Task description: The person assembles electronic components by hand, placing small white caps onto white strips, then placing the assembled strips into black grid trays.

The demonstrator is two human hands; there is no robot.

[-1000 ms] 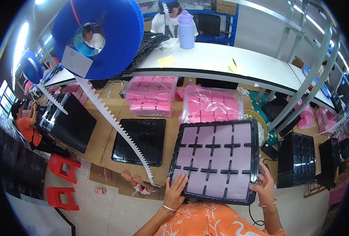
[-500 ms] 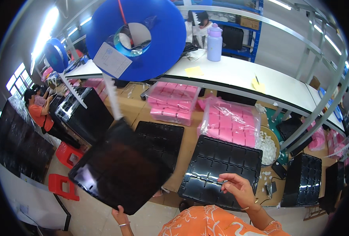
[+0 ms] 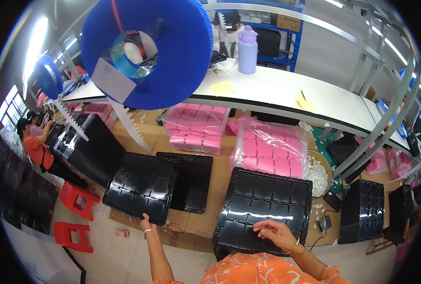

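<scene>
My left hand (image 3: 148, 223) grips the near edge of a black plastic tray (image 3: 141, 185) with moulded compartments. That tray rests at the left of the bench, overlapping another black tray (image 3: 191, 187) beside it. My right hand (image 3: 277, 235) is over the near part of a black compartment tray (image 3: 267, 199) in front of me. Its fingers are slightly bent and apart, with nothing seen between them; whether they touch the tray I cannot tell.
Pink parts in clear bags (image 3: 269, 146) lie behind the trays, near a bowl of white pieces (image 3: 317, 177). A blue reel (image 3: 182, 57) hangs overhead, trailing a white strip. Stacked black trays (image 3: 96, 146) stand left; red stools (image 3: 73, 236) are on the floor.
My left hand has brought its tray from a tilted, raised position down onto the left of the bench. My right hand has moved slightly nearer to me. The view has shifted a little.
</scene>
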